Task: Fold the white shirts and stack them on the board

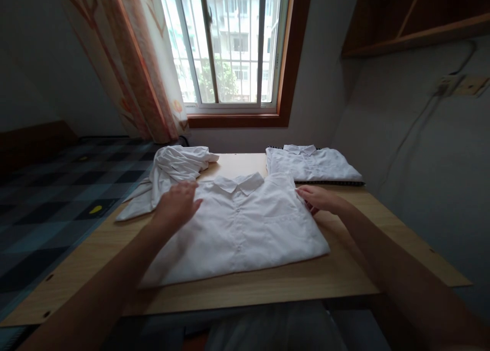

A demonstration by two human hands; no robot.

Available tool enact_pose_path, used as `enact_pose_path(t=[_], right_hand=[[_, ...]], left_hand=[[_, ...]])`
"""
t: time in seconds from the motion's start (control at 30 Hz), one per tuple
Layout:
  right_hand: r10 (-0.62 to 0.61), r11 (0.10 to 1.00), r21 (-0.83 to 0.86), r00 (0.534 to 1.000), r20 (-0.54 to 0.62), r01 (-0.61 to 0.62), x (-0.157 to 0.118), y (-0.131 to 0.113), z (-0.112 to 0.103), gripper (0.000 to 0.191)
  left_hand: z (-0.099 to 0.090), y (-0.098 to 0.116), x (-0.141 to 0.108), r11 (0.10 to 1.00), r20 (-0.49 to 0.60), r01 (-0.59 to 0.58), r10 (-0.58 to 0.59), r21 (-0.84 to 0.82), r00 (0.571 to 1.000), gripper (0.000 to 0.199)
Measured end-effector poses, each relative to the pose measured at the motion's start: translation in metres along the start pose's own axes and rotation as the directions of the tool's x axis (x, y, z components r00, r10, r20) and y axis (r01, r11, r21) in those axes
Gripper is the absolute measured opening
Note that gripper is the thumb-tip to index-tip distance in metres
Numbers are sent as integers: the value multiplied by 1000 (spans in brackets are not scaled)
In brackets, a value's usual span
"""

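A white collared shirt point(229, 228), folded into a broad flat shape, lies front side up on the wooden board, its collar pointing toward the window. My left hand point(176, 204) is over the shirt's left edge, slightly blurred, thumb apart from the fingers and nothing held; whether it touches the cloth is unclear. At the opposite edge, below the shoulder, the fingers of my right hand point(317, 198) are curled with their tips pinching the shirt's side. Some fingertips are hidden against the cloth.
The light wooden board point(275, 290) also bears a crumpled white garment point(176, 162) at back left and folded white shirts point(314, 165) at back right. A checked bed cover point(49, 203) spreads to the left. Behind are a curtain point(141, 60) and a window point(233, 50).
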State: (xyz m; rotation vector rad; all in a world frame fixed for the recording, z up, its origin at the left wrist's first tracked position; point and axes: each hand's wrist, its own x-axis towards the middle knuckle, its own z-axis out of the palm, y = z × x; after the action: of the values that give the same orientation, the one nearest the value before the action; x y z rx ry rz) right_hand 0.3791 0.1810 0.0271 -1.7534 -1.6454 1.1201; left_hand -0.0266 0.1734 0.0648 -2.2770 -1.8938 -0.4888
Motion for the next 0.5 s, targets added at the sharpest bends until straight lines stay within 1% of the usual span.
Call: enact_pose_path(t=[0.03,0.07,0.1,0.13,0.17,0.2,0.27,0.33,0.4,0.43,0.5], right_hand=[[47,998,51,999,-27,-45,7,-1,-2,25],[80,993,92,995,-59,-74,14,-1,-3,23],[101,988,127,992,-82,-90,22,-1,-4,22],[113,982,162,990,-88,-98,30,1,-4,20],[116,974,202,990,-77,-98,37,3,-3,18],[107,964,251,993,-55,-90,42,6,-1,17],[62,925,375,998,-7,-55,49,14,4,15],[22,874,485,1000,16,-27,51,22,9,14],[-3,851,526,1000,8,-1,53,30,14,16],[-17,855,518,1000,-17,23,55,33,16,18],[-50,891,444,993,-106,92,59,37,19,23]], left_hand=[[3,24,6,995,34,-90,91,-36,995,30],[7,51,12,984,90,-153,162,-94,983,26],[13,78,18,968,150,-202,224,-150,963,22],[21,106,24,952,185,-239,274,-193,944,20],[29,132,30,938,221,-260,311,-228,924,21],[39,156,36,932,230,-258,317,-256,920,23],[57,194,49,919,260,-231,319,-319,911,29],[73,218,60,928,247,-156,248,-339,937,35],[85,231,67,935,246,-91,183,-342,952,36],[89,233,68,938,252,-66,159,-340,955,35],[95,236,67,943,267,-26,120,-332,956,34]])
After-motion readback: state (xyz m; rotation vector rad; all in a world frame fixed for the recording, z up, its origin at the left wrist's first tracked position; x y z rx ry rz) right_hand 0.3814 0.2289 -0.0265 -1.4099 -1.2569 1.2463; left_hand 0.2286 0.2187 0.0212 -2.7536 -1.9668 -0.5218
